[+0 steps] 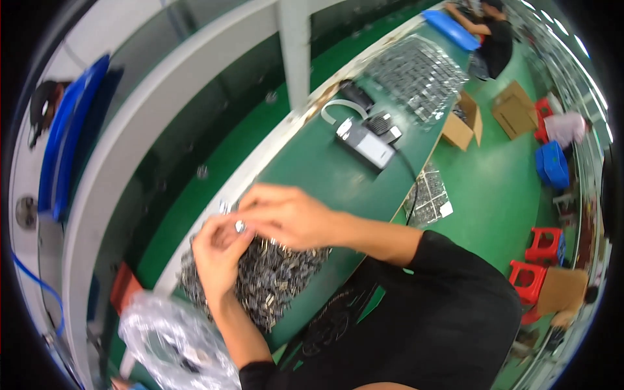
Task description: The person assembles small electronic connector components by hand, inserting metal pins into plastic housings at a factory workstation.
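A small shiny metal piece (240,226) sits at the fingertips where my two hands meet, above the near end of the green bench. My left hand (218,257) is curled, with its thumb and fingers closed around the piece. From the right, my right hand (292,218) reaches over with its fingers pinched together against the left fingertips. Whatever lies between the right fingers is too small and blurred to name. Beneath both hands spreads a heap of small dark and silvery metal parts (276,279), partly covered by my left wrist.
Farther along the bench (292,156) lie a grey-white box-shaped device (365,144), a black adapter (383,125) and a clear sheet of rowed parts (416,75). A clear plastic bag (169,338) stands lower left. Cardboard boxes (463,123) and red stools (528,276) occupy the floor at right.
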`<act>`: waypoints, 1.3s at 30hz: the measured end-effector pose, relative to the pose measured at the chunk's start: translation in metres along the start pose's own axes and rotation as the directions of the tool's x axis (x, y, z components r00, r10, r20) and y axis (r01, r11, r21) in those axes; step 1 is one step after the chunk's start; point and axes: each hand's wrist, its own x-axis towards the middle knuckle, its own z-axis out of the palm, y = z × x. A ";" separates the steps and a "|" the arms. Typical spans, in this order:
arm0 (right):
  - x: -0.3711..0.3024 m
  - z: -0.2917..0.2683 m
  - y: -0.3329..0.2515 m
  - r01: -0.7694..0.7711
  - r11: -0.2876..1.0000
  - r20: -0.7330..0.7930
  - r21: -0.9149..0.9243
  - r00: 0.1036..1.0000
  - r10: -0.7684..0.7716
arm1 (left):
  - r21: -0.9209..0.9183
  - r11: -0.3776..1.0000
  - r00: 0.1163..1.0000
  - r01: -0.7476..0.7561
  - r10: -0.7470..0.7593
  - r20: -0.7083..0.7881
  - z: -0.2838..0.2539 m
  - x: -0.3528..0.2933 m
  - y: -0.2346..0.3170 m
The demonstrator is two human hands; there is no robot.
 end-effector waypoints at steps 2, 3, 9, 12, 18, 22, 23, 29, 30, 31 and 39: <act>-0.005 -0.001 0.001 0.019 1.000 0.050 0.011 0.999 -0.019 | -0.110 0.993 0.999 0.038 -0.041 -0.028 0.000 -0.004 -0.002; -0.007 -0.004 0.001 0.042 0.999 0.058 -0.026 0.998 -0.041 | -0.171 0.983 0.997 0.069 -0.075 -0.030 0.003 -0.003 -0.001; -0.016 -0.009 0.012 -0.080 0.991 0.135 -0.111 0.986 0.095 | 0.065 0.998 0.987 0.021 -0.010 -0.158 0.004 0.020 -0.004; -0.026 -0.023 0.036 -0.168 0.951 0.192 -0.260 0.956 0.222 | 0.437 0.897 0.914 0.062 0.125 -0.386 -0.050 0.058 -0.016; -0.055 -0.019 0.083 -0.213 0.950 0.326 -0.229 0.903 0.281 | 0.560 0.770 0.861 0.306 0.028 -0.508 -0.163 0.103 -0.074; -0.059 -0.015 0.100 -0.262 0.964 0.324 -0.044 0.909 0.262 | 0.564 0.762 0.868 0.318 0.006 -0.497 -0.168 0.101 -0.089; -0.058 -0.017 0.101 -0.270 0.963 0.317 -0.008 0.912 0.259 | 0.547 0.776 0.857 0.314 0.017 -0.515 -0.161 0.098 -0.082; -0.051 -0.040 0.088 -0.455 0.887 0.300 0.078 0.859 0.414 | 0.808 0.551 0.727 0.206 0.466 -0.504 -0.172 -0.032 0.004; -0.053 -0.040 0.088 -0.465 0.882 0.301 0.076 0.854 0.424 | 0.813 0.487 0.662 0.320 0.498 -0.560 -0.171 -0.065 0.028; -0.051 -0.038 0.091 -0.455 0.885 0.264 0.097 0.869 0.418 | 0.710 0.562 0.522 0.425 0.489 -0.699 -0.191 -0.089 0.034; -0.049 -0.028 0.104 -0.410 0.879 0.041 0.241 0.910 0.413 | 0.679 0.514 0.504 0.524 0.456 -0.734 -0.221 -0.145 -0.004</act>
